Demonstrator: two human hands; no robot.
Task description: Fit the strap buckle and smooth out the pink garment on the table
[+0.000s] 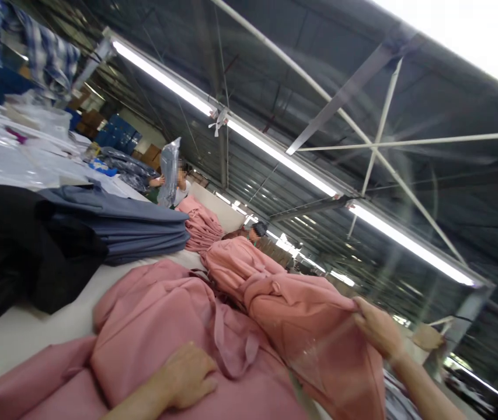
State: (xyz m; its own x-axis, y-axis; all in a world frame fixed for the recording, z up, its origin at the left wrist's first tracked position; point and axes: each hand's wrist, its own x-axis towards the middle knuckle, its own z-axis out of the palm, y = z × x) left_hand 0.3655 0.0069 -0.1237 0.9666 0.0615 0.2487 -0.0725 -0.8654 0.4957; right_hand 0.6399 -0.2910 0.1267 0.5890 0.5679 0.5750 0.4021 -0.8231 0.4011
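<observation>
My right grip [375, 324] is closed, thumb against fingers, on the outer edge of the salmon cloth [319, 326]. That cloth lies to the left of this grip: its long axis slants away, up and leftward from the held edge, toward the pink stack [200, 221] at the far end of the bench [71, 309]. So I have it by its near right side, with the near part drawn out between my grip and the heap.

My left grip [190, 373] rests knuckles up on the dusty-pink cloth [156, 315], fingers bent; I cannot tell whether they pinch a fold or only press. A looped strap [249, 359] lies just to the right of that hand, between it and the salmon cloth. The right hand is the nearer one to the salmon piece, touching it; the left is apart from it, across the strap. Whether the two pink cloths are joined, I cannot tell. The blue-grey stack [139, 224] sits beyond, to the left.
</observation>
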